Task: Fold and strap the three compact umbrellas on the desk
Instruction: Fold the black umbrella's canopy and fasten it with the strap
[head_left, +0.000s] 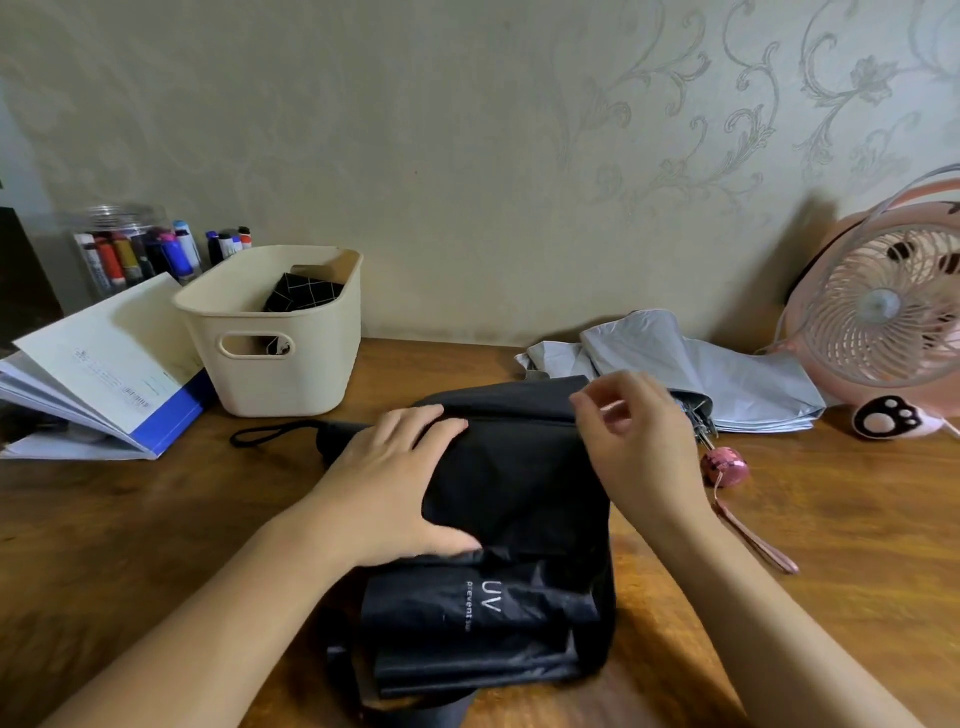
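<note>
A black compact umbrella (519, 519) lies loosely gathered in the middle of the wooden desk (156, 519), with "UV" printed on a panel near me. My left hand (395, 483) presses flat on its left side with the thumb under a fold. My right hand (634, 436) hovers at its far right edge, fingers curled; blur hides whether they pinch the fabric. A silver-grey umbrella (696, 374) with a pink handle (724, 465) lies unfolded behind. A black checked umbrella (301, 293) stands in the cream basket (280, 364).
A pink desk fan (883, 317) stands at the right with a paw-shaped pad (888, 415) beside it. An open binder (104, 374) and a jar of markers (130, 249) sit at the left. The black wrist loop (270, 434) trails left of the umbrella.
</note>
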